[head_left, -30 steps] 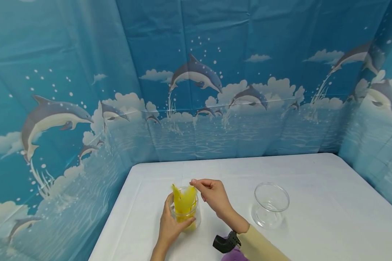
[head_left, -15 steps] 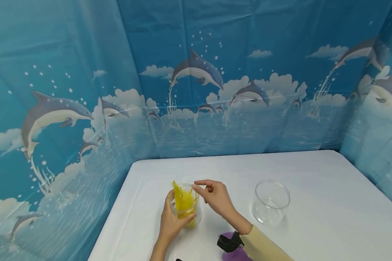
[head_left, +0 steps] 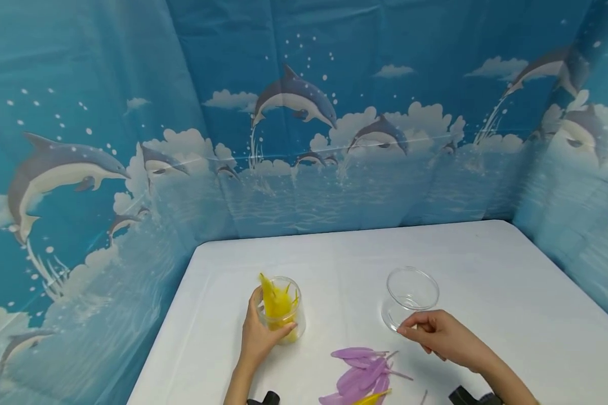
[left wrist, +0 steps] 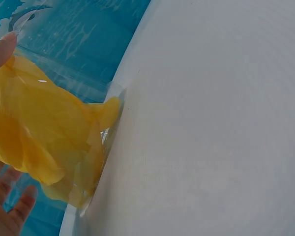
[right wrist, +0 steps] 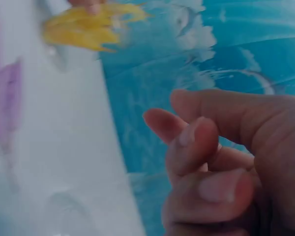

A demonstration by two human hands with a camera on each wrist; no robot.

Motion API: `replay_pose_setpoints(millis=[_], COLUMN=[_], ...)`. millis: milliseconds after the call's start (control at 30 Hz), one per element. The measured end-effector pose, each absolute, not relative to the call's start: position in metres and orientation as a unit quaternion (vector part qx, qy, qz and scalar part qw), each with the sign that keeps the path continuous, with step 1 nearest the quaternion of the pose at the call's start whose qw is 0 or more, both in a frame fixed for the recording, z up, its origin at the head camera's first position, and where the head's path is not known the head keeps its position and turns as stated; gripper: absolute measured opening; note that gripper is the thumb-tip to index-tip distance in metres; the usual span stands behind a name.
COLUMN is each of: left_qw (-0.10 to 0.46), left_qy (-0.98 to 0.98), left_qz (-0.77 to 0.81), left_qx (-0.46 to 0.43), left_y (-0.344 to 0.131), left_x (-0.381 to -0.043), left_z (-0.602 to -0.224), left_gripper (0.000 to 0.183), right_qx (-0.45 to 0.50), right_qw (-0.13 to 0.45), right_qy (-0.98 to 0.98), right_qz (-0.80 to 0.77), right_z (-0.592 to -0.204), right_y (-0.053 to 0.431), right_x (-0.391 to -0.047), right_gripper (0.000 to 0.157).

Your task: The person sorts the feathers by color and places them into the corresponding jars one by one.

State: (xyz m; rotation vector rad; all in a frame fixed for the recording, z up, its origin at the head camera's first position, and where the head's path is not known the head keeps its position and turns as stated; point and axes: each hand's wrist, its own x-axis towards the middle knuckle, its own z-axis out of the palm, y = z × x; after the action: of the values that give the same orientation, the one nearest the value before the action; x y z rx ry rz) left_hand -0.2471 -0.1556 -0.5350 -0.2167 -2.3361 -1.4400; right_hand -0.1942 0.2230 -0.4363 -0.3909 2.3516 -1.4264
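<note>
My left hand (head_left: 260, 332) grips a clear jar (head_left: 300, 323) around its side, thumb in front. Yellow feathers (head_left: 277, 301) fill the jar, some sticking out above its rim; the left wrist view shows the same yellow feathers (left wrist: 44, 123) through the clear wall. Over the table, near a second clear jar (head_left: 410, 292), my right hand (head_left: 443, 337) hangs with loosely curled fingers and nothing visible in them. Purple feathers (head_left: 360, 374) lie in a pile at the front of the table, with a yellow feather (head_left: 372, 398) on their near side.
A white cloth covers the table (head_left: 334, 281). Behind it hangs a blue curtain (head_left: 304, 208) printed with dolphins. Part of a thin quill (head_left: 424, 397) shows at the bottom edge, right of the purple pile.
My right hand has left the rim of the feather-filled jar and moved right and nearer, uncovering the purple pile. My left hand keeps its grip on the jar. The head view has shifted slightly.
</note>
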Motion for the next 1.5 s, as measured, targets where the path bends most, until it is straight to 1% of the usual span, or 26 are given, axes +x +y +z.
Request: replay_pose_setpoints(millis=[100,267,300,500,633,800,900,1033,1200,1367,1500], left_qw=[0.194,0.196,0.197,0.191,0.190,0.193,0.196,0.200,0.200,0.196,0.199], left_qy=[-0.831,-0.830,-0.829,-0.828,-0.826,-0.827,-0.829,-0.829,-0.829,-0.829,-0.830], left_qz=[-0.516,-0.517,-0.517,-0.521,-0.524,-0.520,-0.518,-0.516,-0.516,-0.517,-0.514], left_qx=[-0.075,-0.076,-0.076,-0.076,-0.079,-0.083,-0.083,-0.085,-0.085,-0.082,-0.085], left_y=[-0.157,-0.157,-0.157,-0.155,-0.155,-0.154,-0.154,-0.155,-0.155,-0.155,-0.155], left_x=[-0.248,-0.247,-0.246,-0.246,-0.247,-0.247,-0.247,-0.246,-0.246,-0.247,-0.246], left_z=[-0.535,-0.533,-0.533,-0.533,-0.533,-0.533,-0.532,-0.532,-0.531,-0.532,-0.532], left_gripper=[0.109,0.108,0.108,0.108,0.108,0.110,0.110,0.109,0.110,0.110,0.109], right_qx=[-0.166,-0.258,-0.262,-0.234,-0.275,-0.313,-0.325,-0.330,-0.338,-0.317,-0.289], right_qw=[0.191,0.154,0.150,0.181,0.159,0.147,0.129,0.105,0.077,0.094,0.090], right_qy=[0.836,0.844,0.848,0.858,0.847,0.837,0.840,0.836,0.812,0.780,0.761], right_qz=[-0.487,-0.444,-0.435,-0.420,-0.426,-0.424,-0.414,-0.427,-0.469,-0.532,-0.574], right_z=[-0.459,-0.492,-0.495,-0.506,-0.511,-0.516,-0.518,-0.511,-0.486,-0.455,-0.432], right_y=[0.226,0.216,0.213,0.198,0.194,0.193,0.194,0.196,0.200,0.199,0.186], right_x=[-0.185,-0.176,-0.175,-0.169,-0.168,-0.171,-0.172,-0.175,-0.183,-0.192,-0.200], right_gripper=[0.024,0.007,0.007,0.013,0.018,0.013,0.012,0.010,0.006,0.003,0.006])
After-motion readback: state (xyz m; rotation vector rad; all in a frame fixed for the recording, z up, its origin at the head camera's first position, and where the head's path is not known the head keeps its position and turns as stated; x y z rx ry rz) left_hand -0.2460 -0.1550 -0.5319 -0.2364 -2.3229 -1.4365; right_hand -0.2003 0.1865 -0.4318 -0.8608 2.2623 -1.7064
